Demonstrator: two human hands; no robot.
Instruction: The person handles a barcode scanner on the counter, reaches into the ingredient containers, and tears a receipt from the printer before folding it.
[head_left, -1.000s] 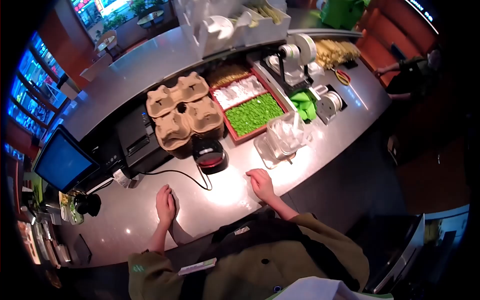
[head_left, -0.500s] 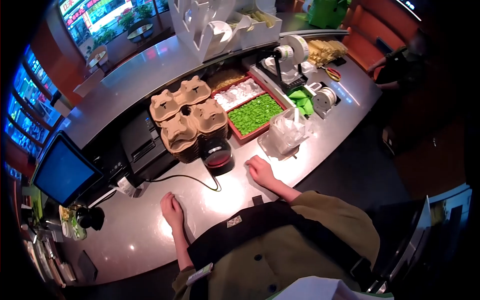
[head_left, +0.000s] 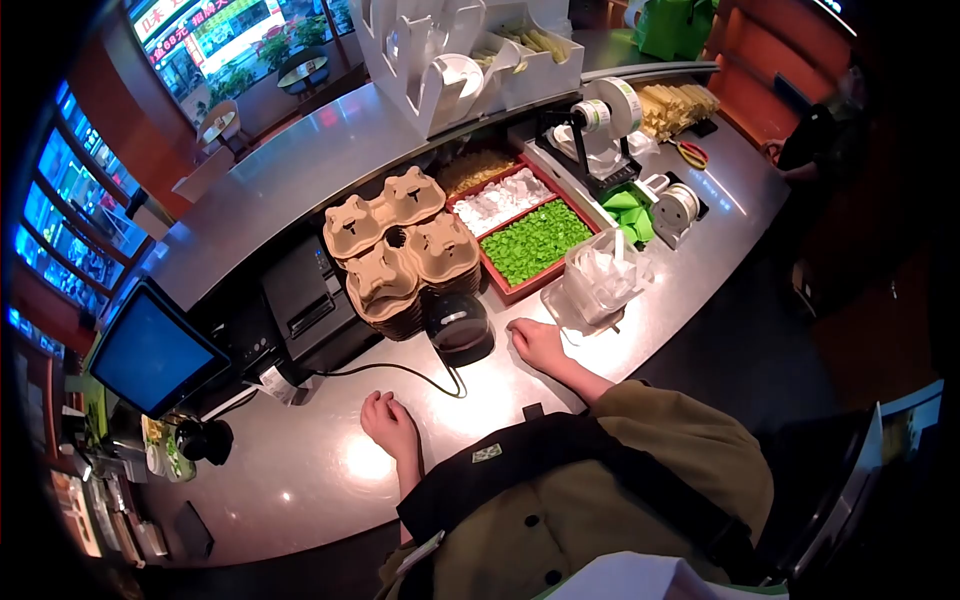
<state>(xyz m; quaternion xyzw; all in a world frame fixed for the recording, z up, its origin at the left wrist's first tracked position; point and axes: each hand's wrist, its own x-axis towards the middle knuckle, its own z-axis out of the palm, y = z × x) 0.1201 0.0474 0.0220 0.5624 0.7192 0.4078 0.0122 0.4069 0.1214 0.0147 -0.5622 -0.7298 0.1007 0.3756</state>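
My left hand (head_left: 390, 426) rests on the metal counter (head_left: 310, 465), its fingers loosely bent and slightly apart, holding nothing. Farther right lies my right hand (head_left: 538, 347), fingers curled in and nothing visible in them. It is between a round black device (head_left: 460, 326) with a cable and a clear container (head_left: 603, 280) of white wrapped items, touching neither. Behind the black device stands a stack of brown cardboard cup carriers (head_left: 402, 248). A red divided box beside it holds green packets (head_left: 536, 243) and white packets (head_left: 500, 202).
At the left are a screen (head_left: 158, 347), a black printer (head_left: 312, 292) and a small black device (head_left: 204, 440). Label rolls (head_left: 622, 108), scissors (head_left: 692, 155) and a wooden-coloured bundle (head_left: 672, 108) occupy the back right. White holders (head_left: 535, 65) stand on the raised ledge. A person (head_left: 825, 135) is at the far right.
The view has shifted, so the counter items appear farther right. My left hand has moved a little right, its fingers now more spread. The red glow on the round black device is gone.
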